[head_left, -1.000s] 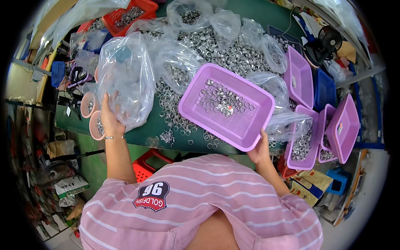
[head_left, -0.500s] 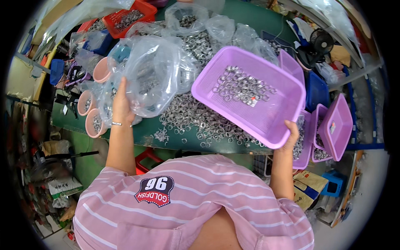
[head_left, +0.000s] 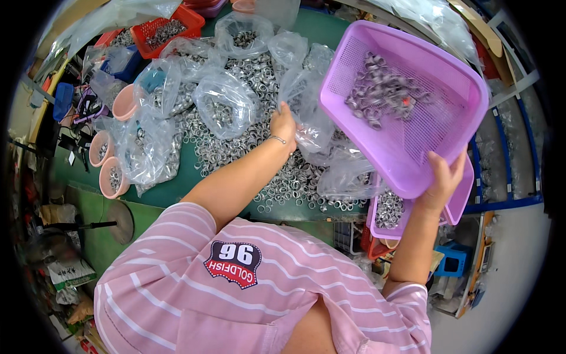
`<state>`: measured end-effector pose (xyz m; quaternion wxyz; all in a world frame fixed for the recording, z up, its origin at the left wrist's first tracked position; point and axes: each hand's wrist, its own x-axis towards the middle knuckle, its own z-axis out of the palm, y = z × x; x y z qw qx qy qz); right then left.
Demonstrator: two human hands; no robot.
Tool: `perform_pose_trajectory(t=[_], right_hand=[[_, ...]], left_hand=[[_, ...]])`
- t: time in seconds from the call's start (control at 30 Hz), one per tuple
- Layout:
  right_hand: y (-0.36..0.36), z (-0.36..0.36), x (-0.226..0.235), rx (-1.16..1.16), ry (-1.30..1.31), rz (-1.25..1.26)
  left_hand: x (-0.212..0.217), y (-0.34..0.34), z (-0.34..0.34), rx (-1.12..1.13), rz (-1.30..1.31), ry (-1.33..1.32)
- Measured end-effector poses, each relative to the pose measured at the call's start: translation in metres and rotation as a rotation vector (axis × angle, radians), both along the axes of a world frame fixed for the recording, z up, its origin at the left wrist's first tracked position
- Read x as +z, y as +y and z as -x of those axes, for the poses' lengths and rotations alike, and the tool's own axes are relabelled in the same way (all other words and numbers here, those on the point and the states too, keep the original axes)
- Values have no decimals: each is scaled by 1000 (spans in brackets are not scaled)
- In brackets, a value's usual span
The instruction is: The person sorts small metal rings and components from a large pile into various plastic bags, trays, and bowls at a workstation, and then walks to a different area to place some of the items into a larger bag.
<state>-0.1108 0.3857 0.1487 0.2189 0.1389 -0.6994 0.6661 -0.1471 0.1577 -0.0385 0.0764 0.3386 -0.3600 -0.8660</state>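
Reaching across the green worktop, the left hand shifts from the bags at the left to a clear bag nearer the tray; whether its partly hidden fingers grip it, I cannot tell. The right hand has its fingers clamped on the near right corner of the purple tray, now farther right, apparently bearing its metal rings alone.

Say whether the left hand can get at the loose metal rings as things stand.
Probably yes: the left hand is close to the loose metal rings, and many near its wrist lie uncovered, though it seems busy with a clear plastic bag.
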Motion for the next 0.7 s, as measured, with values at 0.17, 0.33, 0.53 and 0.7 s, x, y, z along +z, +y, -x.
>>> perform_pose_trajectory(t=[0.17, 0.33, 0.53, 0.7], right_hand=[[-34, 9, -44, 99, 131, -241], [-56, -2, -62, 116, 348, -682], [-68, -6, -67, 179, 491, -707], [-44, -7, -65, 67, 386, -690]], left_hand=[[-4, 1, 1, 139, 11, -119], [-27, -17, -14, 114, 84, -176], [-54, -35, -27, 133, 130, -192], [-55, -38, -24, 95, 86, -167]])
